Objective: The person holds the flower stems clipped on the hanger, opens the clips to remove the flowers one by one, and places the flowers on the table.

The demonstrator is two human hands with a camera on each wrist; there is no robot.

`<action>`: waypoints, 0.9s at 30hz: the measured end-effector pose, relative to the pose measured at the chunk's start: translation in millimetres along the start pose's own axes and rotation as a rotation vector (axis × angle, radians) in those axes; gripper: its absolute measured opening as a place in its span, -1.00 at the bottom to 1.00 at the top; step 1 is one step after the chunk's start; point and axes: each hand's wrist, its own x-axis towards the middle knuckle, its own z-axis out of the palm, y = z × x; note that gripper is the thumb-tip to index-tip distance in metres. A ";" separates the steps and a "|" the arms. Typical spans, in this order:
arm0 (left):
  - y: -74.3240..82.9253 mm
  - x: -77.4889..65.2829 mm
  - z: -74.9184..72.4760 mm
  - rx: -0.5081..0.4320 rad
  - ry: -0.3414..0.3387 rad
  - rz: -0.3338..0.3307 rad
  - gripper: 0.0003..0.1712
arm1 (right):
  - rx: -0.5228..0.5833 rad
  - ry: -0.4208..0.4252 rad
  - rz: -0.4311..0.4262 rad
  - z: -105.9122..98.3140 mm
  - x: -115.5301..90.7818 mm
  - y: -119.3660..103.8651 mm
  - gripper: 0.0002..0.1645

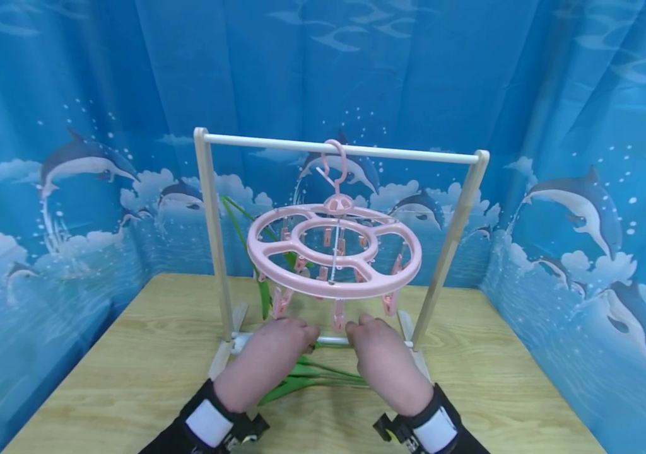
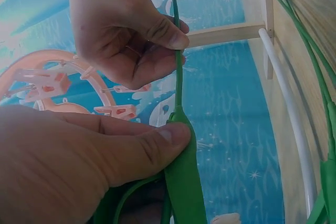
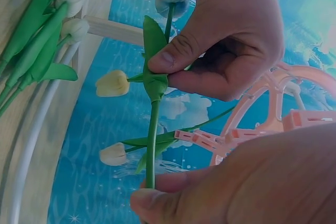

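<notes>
Plainly, 2 hands are busy with 1 tulip, held above the worktop and below the near rim of the pink hanger. The left hand pinches it at the base of its leaves, thumb against forefinger; the right hand nips the bare stem, whose end pokes out past the fingers. A bluish-white bloom shows beyond the left hand, and a pale yellow bloom beside it; I cannot tell which stem the yellow belongs to.

Another tulip, white-headed, hangs beside the hanger's clips; how it is fastened I cannot make out. The hanger hooks over the top bar of a wooden rack, which stands between the worktop's left and right edges. More tulips lie on the near-edge side of the rack's lower bar, stems toward the right edge. A dolphin curtain rises behind the far edge.
</notes>
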 end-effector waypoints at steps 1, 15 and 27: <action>-0.2 0.5 0.7 -0.011 -0.011 -0.004 -0.72 | 0.001 0.000 -0.004 1.6 0.3 0.4 -0.59; -4.5 6.4 19.0 -0.085 0.020 0.019 -0.79 | 0.014 -0.010 -0.062 20.0 5.5 6.9 -0.63; -6.0 9.3 34.5 -0.180 -0.002 -0.001 -0.88 | 0.062 -0.034 -0.096 33.5 7.2 9.7 -0.72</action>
